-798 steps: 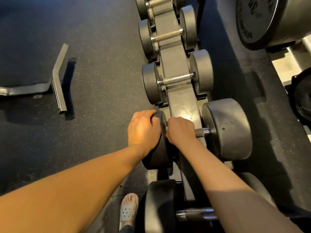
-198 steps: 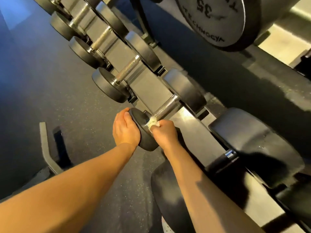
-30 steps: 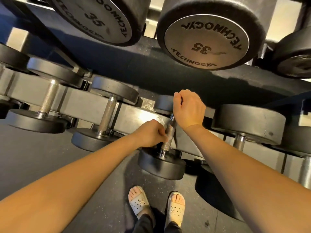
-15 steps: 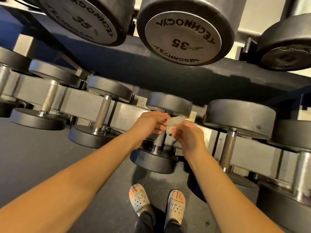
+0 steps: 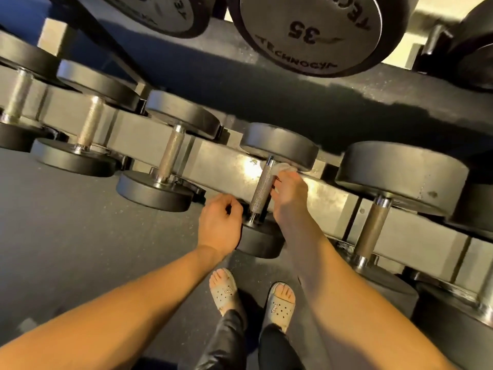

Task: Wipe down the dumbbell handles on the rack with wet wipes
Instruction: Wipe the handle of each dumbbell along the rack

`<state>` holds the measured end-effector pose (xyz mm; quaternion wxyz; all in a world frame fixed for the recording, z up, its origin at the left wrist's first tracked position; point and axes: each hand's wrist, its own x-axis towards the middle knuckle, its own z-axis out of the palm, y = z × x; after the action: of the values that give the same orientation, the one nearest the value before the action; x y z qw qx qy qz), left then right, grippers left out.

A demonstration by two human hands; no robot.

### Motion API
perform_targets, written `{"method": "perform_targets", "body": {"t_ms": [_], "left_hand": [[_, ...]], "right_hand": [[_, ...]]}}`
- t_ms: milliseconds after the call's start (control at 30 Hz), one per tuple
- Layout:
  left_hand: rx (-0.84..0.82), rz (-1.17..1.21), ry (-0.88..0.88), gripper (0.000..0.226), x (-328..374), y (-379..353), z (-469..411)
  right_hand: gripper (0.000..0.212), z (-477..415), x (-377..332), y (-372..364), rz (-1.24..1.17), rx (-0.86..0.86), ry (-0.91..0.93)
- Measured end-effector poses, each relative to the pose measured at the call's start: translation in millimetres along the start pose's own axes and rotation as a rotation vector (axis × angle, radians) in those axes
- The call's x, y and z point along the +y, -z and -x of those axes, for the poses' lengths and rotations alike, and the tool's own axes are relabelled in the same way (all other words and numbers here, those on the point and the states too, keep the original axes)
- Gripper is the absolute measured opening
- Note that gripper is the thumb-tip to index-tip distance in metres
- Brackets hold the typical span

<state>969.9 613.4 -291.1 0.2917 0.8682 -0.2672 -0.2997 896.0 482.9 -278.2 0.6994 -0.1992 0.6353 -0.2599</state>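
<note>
- The left hand [image 5: 220, 225] is nearest. Its fingers are loosely curled and hold nothing, and it sits just left of the near head [image 5: 260, 243].
- From that head the knurled handle [image 5: 262, 188] runs away from the person, leaning slightly right. Its long axis goes near to far, so any stroke has to follow that line.
- The right hand [image 5: 289, 201] lies along the handle's right flank, with its fingers pointing up the bar.
- At its fingertips it pinches the wet wipe [image 5: 285, 167], which touches the handle's far end just under the far head [image 5: 278, 148].
- With the wipe at the far end, the coming stroke probably has to draw back toward the near collar. The right hand is placed to make it, while the left is nearer for steadying the near head.
- Behind the handle is the grey rail of the rack [image 5: 226, 161].
</note>
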Motion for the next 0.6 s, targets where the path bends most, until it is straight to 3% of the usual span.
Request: {"method": "perform_targets", "body": {"t_ms": [200, 367, 400, 467, 567, 600], "left_hand": [[-0.016, -0.018, -0.031, 0.023, -2.0, 0.7, -1.1], [-0.025, -0.037, -0.046, 0.023, -2.8, 0.5, -0.5], [-0.026, -0.039, -0.044, 0.025, -2.8, 0.7, -1.1], [-0.03, -0.041, -0.046, 0.027, -3.1, 1.2, -2.1], [-0.048, -0.04, -0.055, 0.025, -5.3, 0.6, -2.7], [-0.052, -0.037, -0.06, 0.025, -6.0, 0.5, -3.0]], "right_hand": [[0.025, 0.5, 0.6, 16.0, 0.29, -0.006, 0.106], [0.007, -11.0, -11.5, 0.6, -0.107, 0.012, -0.146], [0.014, -9.9, -7.6, -1.5, -0.143, -0.006, -0.14], [0.023, -9.8, 4.1, 1.6, -0.16, -0.042, -0.078], [0.006, -8.9, 6.9, 9.6, 0.012, -0.006, 0.065], [0.012, -10.7, 5.8, 11.7, 0.113, 0.01, 0.131]]}}
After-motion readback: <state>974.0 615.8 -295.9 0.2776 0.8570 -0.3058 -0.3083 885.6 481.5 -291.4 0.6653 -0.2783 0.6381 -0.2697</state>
